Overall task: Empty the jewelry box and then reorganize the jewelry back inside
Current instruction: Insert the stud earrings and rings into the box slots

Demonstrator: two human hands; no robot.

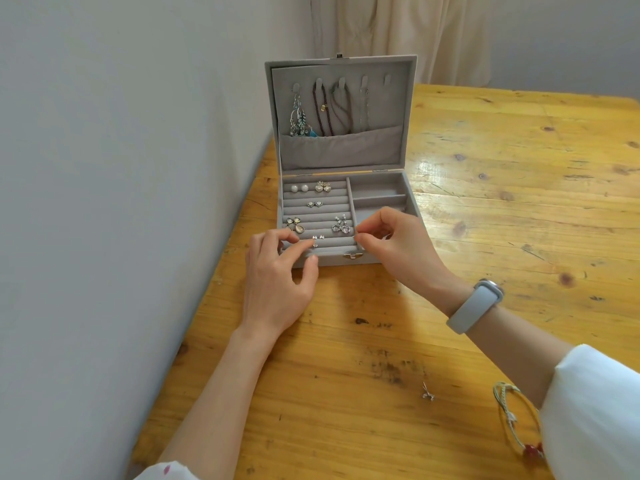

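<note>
While the left hand (280, 271) pinches a tiny stud (314, 245) at the jewelry box's (346, 261) front slot, centre frame, and the right hand (388, 244) pinches something too small to identify, a slip could drop either.

We read no text, label, brand or number anywhere; the jewelry box (341, 168) (grey, lid up) bears none, nor does anything lying near it.
</note>
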